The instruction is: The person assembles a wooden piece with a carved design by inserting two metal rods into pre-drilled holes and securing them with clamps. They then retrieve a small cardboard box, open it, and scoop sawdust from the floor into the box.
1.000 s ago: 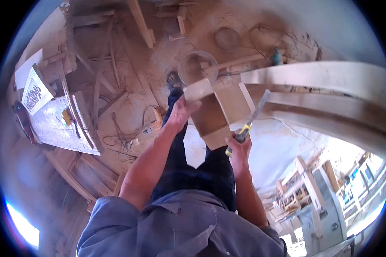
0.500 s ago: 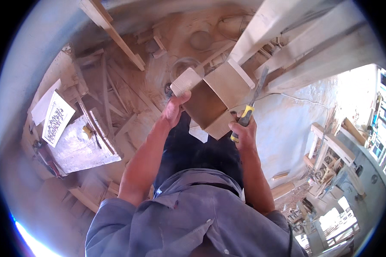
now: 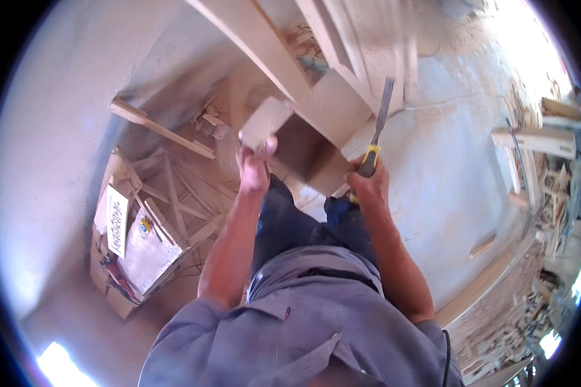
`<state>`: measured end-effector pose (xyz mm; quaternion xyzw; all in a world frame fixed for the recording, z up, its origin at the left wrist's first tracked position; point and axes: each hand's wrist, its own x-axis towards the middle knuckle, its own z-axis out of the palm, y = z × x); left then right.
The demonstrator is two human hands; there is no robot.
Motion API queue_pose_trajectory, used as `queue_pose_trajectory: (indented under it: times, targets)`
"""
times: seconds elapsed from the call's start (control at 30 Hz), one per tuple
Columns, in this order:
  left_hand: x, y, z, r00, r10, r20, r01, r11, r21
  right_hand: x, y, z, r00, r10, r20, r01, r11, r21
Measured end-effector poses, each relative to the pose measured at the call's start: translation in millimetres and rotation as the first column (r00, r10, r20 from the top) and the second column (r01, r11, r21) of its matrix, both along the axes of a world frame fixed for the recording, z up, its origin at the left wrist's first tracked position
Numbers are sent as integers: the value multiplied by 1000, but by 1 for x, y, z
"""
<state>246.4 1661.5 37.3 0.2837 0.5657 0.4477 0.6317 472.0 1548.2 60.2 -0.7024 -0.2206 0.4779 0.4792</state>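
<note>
An open cardboard box is held in front of me above my legs, its flaps spread and its inside dark. My left hand grips the box's left flap, thumb and fingers closed on it. At the box's right corner is my right hand, wrapped round the yellow-and-black handle of a chisel. The chisel's metal blade points up and away from me. Whether the right fingers also pinch the near flap is hard to see.
To the left stands a small pale-topped table bearing a printed sheet, a small yellow-and-blue object and a red tool. Long timber beams cross beyond the box. Wood scraps lie at the right.
My view has turned, so the surroundings have shifted. Both hands still hold the box and chisel; the chisel now points more upright, and the box sits slightly lower and blurred.
</note>
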Motion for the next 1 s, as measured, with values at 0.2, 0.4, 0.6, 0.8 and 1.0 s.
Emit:
queue_pose_trajectory:
  times: [0.2, 0.4, 0.6, 0.8, 1.0]
  targets:
    - [124, 9, 42, 976, -207, 63, 175, 928, 330, 95, -78, 38, 970, -242, -12, 240, 956, 169]
    - [214, 44, 63, 979, -204, -22, 193, 877, 441, 152, -161, 17, 864, -503, -22, 504, 862, 60]
    - [304, 76, 46, 995, -95, -26, 96, 889, 447, 182, -182, -7, 852, -518, -77, 511, 854, -92]
    - [423, 119, 8, 997, -47, 67, 23, 947, 321, 288, -149, -14, 879, -477, 7, 467, 857, -218]
    - [529, 166, -12, 992, -115, -52, 126, 946, 299, 403, -143, -18, 787, -613, 64, 614, 771, -170]
